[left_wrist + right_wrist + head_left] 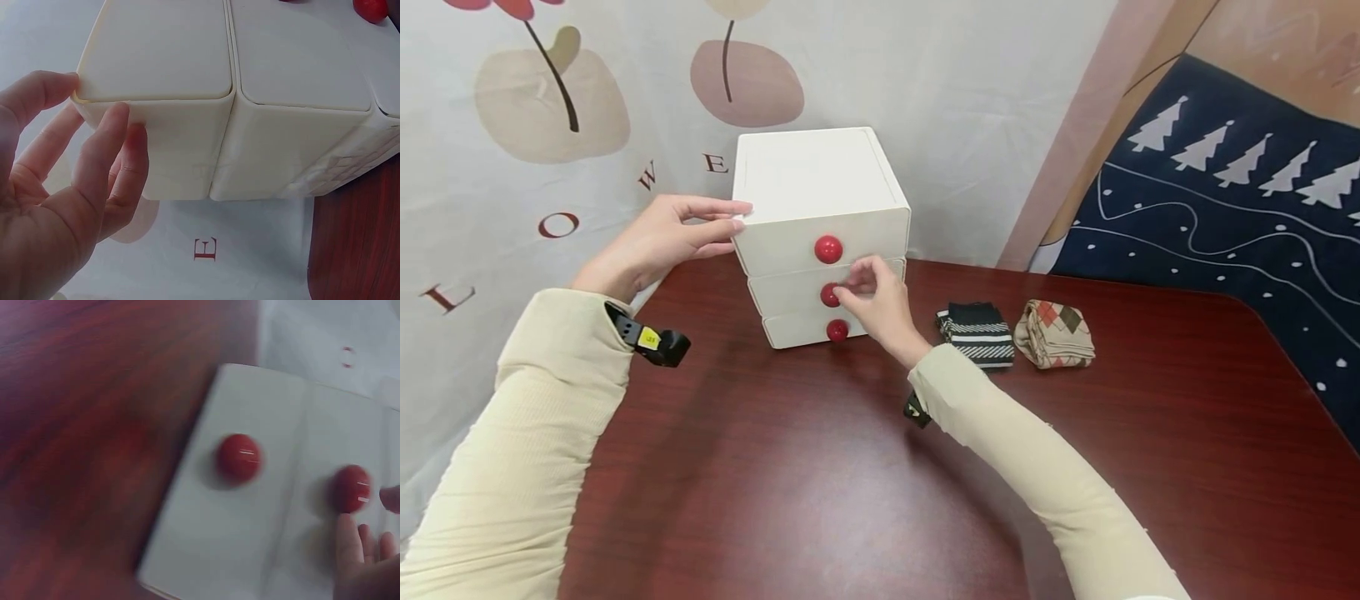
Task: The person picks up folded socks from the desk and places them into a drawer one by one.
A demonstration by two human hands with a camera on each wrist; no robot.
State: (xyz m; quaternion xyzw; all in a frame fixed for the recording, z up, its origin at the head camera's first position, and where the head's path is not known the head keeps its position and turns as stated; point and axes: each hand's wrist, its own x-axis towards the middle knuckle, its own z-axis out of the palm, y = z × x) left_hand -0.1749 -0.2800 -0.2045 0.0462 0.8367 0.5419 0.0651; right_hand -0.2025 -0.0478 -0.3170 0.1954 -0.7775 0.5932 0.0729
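Observation:
A white three-drawer chest (pixel 820 192) stands at the back of the dark red table (pixel 850 483), each drawer with a red knob. My left hand (pixel 736 217) rests with straight fingers against the chest's upper left corner; in the left wrist view the thumb and fingers (pixel 119 137) lie on the chest's (pixel 250 112) edge and side. My right hand (pixel 850 283) pinches the middle knob (pixel 828 295). The right wrist view is blurred. It shows the fingertips (pixel 349 534) at that middle knob (pixel 352 487), and the bottom knob (pixel 238 457) free. The top knob (pixel 828 248) is untouched.
Two folded pairs of socks lie right of the chest: a black striped pair (pixel 977 335) and a tan argyle pair (pixel 1054 335). A flower-printed cloth (pixel 512 125) hangs behind, and a dark blue tree-patterned blanket (pixel 1240 192) is at the right.

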